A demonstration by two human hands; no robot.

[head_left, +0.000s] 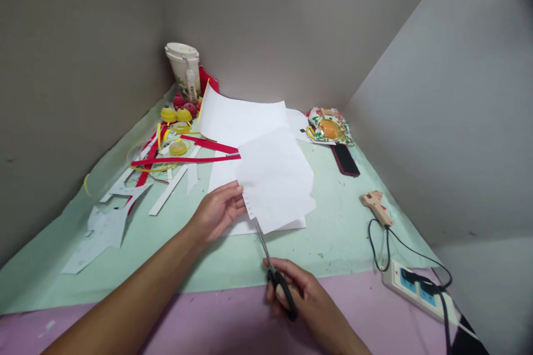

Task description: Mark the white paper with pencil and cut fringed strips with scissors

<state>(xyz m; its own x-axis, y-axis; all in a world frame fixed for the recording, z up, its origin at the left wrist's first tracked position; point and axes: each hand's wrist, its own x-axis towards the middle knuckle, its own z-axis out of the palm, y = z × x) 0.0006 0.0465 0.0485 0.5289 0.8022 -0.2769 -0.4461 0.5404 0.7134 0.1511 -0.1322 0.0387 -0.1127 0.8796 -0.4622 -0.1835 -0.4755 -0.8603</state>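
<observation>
A white sheet of paper (277, 183) with an uneven right edge is pinched at its left edge by my left hand (220, 208), thumb on top. Black-handled scissors (283, 291) are in my right hand (297, 288), with fingers through the handle loops. Their blades point up and away from me and meet the paper's lower left edge, where a small notch shows. Beneath this sheet lies another white sheet (222, 169) on the pale green table cover (333, 233).
Left lie red strips (187, 160), white strips (175, 188), paper scraps (100, 238) and yellow round pieces (178, 148). A cup (183, 69) and curved white sheet (245, 116) stand behind. Rightward are a snack packet (331, 126), phone (345, 160), glue gun (377, 207) and power strip (416, 291).
</observation>
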